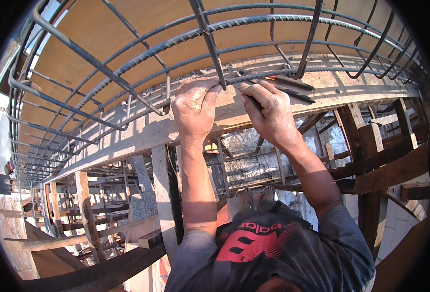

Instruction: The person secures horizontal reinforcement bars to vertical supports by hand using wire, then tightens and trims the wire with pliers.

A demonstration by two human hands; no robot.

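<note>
Reaching forward, the person has the left hand's (194, 108) fingers curled over the rebar cage's (208, 40) lower bar; the right hand's (269, 108) fingers bend beside it, their hold unclear. The cage sits above a wooden board (137, 140), before a tan panel (61, 61).

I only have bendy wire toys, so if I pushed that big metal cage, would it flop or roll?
The metal cage would probably feel stiff, since thick long bars cross many bent hoops. It's likely heavy despite its gaps, with so much metal in it. It probably wouldn't roll easily, because the hoops have straight sides and corners.
</note>
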